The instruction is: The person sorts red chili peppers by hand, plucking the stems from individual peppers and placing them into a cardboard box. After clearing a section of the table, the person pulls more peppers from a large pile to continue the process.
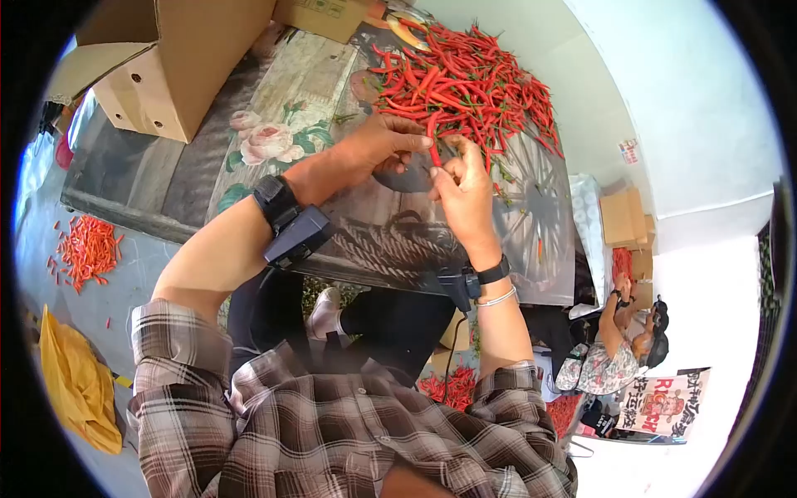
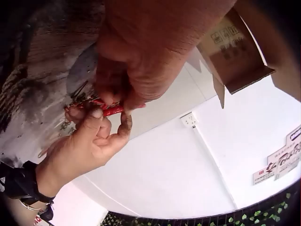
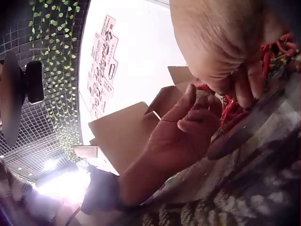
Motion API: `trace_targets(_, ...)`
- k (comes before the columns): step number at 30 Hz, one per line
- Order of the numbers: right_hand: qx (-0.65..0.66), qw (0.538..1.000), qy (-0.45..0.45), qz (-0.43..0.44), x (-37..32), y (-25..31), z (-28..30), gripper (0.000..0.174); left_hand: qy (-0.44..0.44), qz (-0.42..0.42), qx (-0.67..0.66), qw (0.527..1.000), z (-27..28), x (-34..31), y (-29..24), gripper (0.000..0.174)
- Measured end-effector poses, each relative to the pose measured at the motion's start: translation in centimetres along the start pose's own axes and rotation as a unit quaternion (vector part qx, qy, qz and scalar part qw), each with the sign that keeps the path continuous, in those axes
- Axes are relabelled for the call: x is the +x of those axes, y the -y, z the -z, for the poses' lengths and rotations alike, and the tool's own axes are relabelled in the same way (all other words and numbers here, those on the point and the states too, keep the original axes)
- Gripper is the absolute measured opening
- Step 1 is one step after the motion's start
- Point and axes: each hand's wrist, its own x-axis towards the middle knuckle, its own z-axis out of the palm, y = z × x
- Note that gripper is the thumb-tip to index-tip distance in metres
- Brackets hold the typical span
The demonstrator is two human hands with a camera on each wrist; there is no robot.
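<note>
Between my two hands is one red chili pepper (image 1: 434, 139), upright in the head view and lying sideways in the left wrist view. My left hand (image 1: 375, 151) pinches it from the left with thumb and fingertips. The right hand (image 1: 466, 189) pinches its lower end, fingers curled in. From the left wrist, the pepper (image 2: 113, 111) shows as a short red length between both sets of fingertips. In the right wrist view my right hand (image 3: 223, 44) covers most of it. A big heap of red chili peppers (image 1: 477, 87), some with green stems, lies just beyond the hands.
The table (image 1: 324, 75) has a printed cover with roses and rope. An open cardboard box (image 1: 178, 70) stands at the far left. Pepper pieces (image 1: 87, 249) and a yellow bag (image 1: 76, 382) lie on the floor at left. Another person (image 1: 610, 361) works at the right.
</note>
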Motion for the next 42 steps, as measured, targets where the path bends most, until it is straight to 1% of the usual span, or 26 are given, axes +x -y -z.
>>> trace_targets(2,0.165,0.983,-0.015,-0.077,0.2,0.6,0.1,0.039,-0.01,-0.02,0.046,0.999,-0.5,-0.4,-0.5,0.024)
trace_targets(3,0.159,0.984,-0.009,-0.082,0.2,0.7,0.2,0.039,-0.011,-0.019,0.037,0.999,-0.9,-0.7,-0.5,0.024)
trace_targets(6,0.192,0.977,-0.003,-0.091,0.5,0.6,0.1,0.036,-0.036,-0.029,0.075,0.996,-1.2,-0.9,-0.8,0.02)
trace_targets(8,0.183,0.978,0.003,-0.1,0.8,0.7,-0.1,0.036,-0.036,-0.08,0.104,0.991,-0.6,-0.3,-0.3,0.018)
trace_targets(9,0.184,0.978,0.005,-0.099,1.1,0.3,-0.2,0.036,-0.038,-0.08,0.104,0.991,-0.5,-0.2,0.1,0.018)
trace_targets(11,0.232,0.965,-0.007,-0.119,2.0,-1.2,-0.3,0.035,-0.055,-0.149,0.119,0.98,-0.5,0.3,0.7,0.019)
trace_targets(13,0.254,0.96,-0.005,-0.114,2.7,-1.4,-0.5,0.031,-0.065,-0.16,0.112,0.979,-0.5,0.4,0.6,0.02)
trace_targets(15,0.301,0.946,-0.036,-0.118,3.3,-1.6,-0.8,0.021,-0.075,-0.171,0.103,0.977,-0.4,0.3,0.3,0.02)
trace_targets(16,0.301,0.943,-0.055,-0.13,3.7,-1.8,-0.5,0.013,-0.082,-0.173,0.07,0.979,-0.1,0.2,-0.2,0.019)
trace_targets(17,0.301,0.943,-0.054,-0.13,3.9,-2.1,-0.1,0.013,-0.087,-0.174,0.038,0.98,0.0,0.1,-0.5,0.019)
trace_targets(19,0.227,0.958,-0.081,-0.154,4.5,-2.7,1.2,0.013,-0.1,-0.166,0.029,0.981,0.1,-0.2,-1.2,0.017)
trace_targets(20,0.153,0.971,-0.053,-0.173,4.8,-2.9,2.0,0.017,-0.114,-0.157,0.022,0.981,0.0,-0.3,-1.5,0.015)
trace_targets(21,0.152,0.972,-0.051,-0.172,5.3,-3.2,2.5,0.017,-0.115,-0.159,0.02,0.98,-0.1,-0.4,-1.5,0.015)
trace_targets(22,-0.022,0.996,-0.061,-0.054,6.0,-3.6,2.7,0.019,-0.12,-0.107,-0.019,0.987,-0.4,-0.5,-1.5,0.015)
trace_targets(23,-0.194,0.976,-0.07,0.066,6.6,-4.1,2.9,0.023,-0.123,-0.054,-0.057,0.989,-0.7,-0.6,-1.5,0.015)
trace_targets(24,-0.194,0.976,-0.072,0.065,7.0,-3.7,2.8,0.023,-0.121,-0.053,-0.055,0.99,-0.6,-0.3,-1.2,0.015)
trace_targets(26,-0.26,0.936,-0.156,0.178,8.2,-2.4,2.3,0.03,-0.094,-0.03,-0.113,0.989,-0.3,0.4,-0.5,0.016)
trace_targets(27,-0.261,0.936,-0.16,0.176,8.8,-3.0,2.1,0.03,-0.09,-0.028,-0.109,0.989,-0.2,0.3,-0.6,0.016)
trace_targets(29,-0.257,0.95,-0.114,0.139,10.0,-4.8,1.4,0.026,-0.079,-0.003,-0.153,0.985,0.1,0.0,-0.8,0.011)
trace_targets(30,-0.257,0.959,-0.071,0.099,10.1,-5.1,1.1,0.02,-0.076,-0.002,-0.15,0.986,0.3,0.0,-0.8,0.011)
trace_targets(33,-0.271,0.95,-0.087,0.125,9.4,-5.8,0.6,0.016,-0.096,-0.012,-0.114,0.989,0.9,0.2,-1.0,0.01)
trace_targets(34,-0.285,0.951,-0.063,0.101,8.9,-5.8,0.7,0.015,-0.1,-0.006,-0.097,0.99,0.9,0.2,-1.2,0.012)
trace_targets(35,-0.287,0.95,-0.063,0.103,8.2,-5.9,0.7,0.015,-0.103,0.001,-0.082,0.991,0.8,0.1,-1.2,0.014)
trace_targets(37,-0.254,0.959,-0.059,0.115,6.6,-6.0,0.6,0.013,-0.09,-0.003,-0.101,0.991,0.7,-0.1,-0.9,0.013)
trace_targets(39,-0.25,0.963,-0.04,0.091,5.1,-5.9,1.3,0.013,-0.076,-0.002,-0.118,0.99,0.4,0.1,-0.8,0.012)
trace_targets(42,-0.226,0.97,-0.012,0.088,2.8,-6.0,2.2,0.014,-0.095,0.0,-0.123,0.988,0.2,0.1,-0.8,0.008)
